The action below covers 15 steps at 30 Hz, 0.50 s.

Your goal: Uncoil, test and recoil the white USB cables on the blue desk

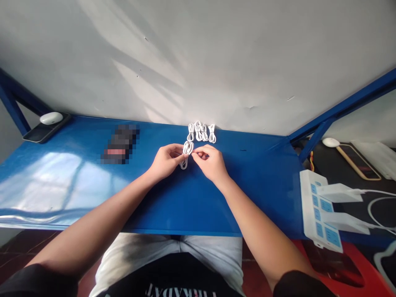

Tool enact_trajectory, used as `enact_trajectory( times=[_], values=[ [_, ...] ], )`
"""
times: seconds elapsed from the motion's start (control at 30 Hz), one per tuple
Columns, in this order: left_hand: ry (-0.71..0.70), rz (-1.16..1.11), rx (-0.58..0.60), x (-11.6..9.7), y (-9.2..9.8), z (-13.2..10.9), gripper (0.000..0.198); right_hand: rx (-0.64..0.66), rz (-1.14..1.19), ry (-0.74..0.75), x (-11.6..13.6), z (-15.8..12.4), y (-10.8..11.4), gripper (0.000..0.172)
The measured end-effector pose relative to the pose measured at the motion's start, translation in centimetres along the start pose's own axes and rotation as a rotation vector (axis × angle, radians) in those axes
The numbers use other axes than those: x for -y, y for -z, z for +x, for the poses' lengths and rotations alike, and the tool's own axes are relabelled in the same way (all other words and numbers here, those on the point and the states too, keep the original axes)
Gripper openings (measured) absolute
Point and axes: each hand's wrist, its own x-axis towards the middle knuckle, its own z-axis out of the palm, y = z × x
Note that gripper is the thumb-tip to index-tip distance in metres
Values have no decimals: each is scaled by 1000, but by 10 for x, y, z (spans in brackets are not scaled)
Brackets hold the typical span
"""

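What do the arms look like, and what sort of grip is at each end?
No machinery shows: the left grip and the right grip are ordinary human hands without gloves. The forearms are bare, with no watch, cable or marking visible, and black sleeves above them.

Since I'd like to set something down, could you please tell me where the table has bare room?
There is bare table between the right hand and the power strip, except a small dark mark, and between the forearms. It is crowded at the back middle: white coils sit just beyond the coil in the left hand.
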Motion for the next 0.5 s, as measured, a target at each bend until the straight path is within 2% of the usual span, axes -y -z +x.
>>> enact_trajectory(
  times=[0.13, 0.23, 0.4, 0.5],
  values=[
    [37, -55, -59, 1, 1, 2, 37, -1, -29, 97, 6, -5, -2, 12],
    [66, -116, -81, -2, -1, 1, 40, 20, 48, 34, 6, -7, -5, 13],
    [143, -269, -97, -6, -4, -1, 41, 84, 198, -152, 3, -6, -7, 18],
    [182, -372, -67, -4, -2, 1, 38, 114, 209, -158, 3, -3, -6, 19]
  ],
)
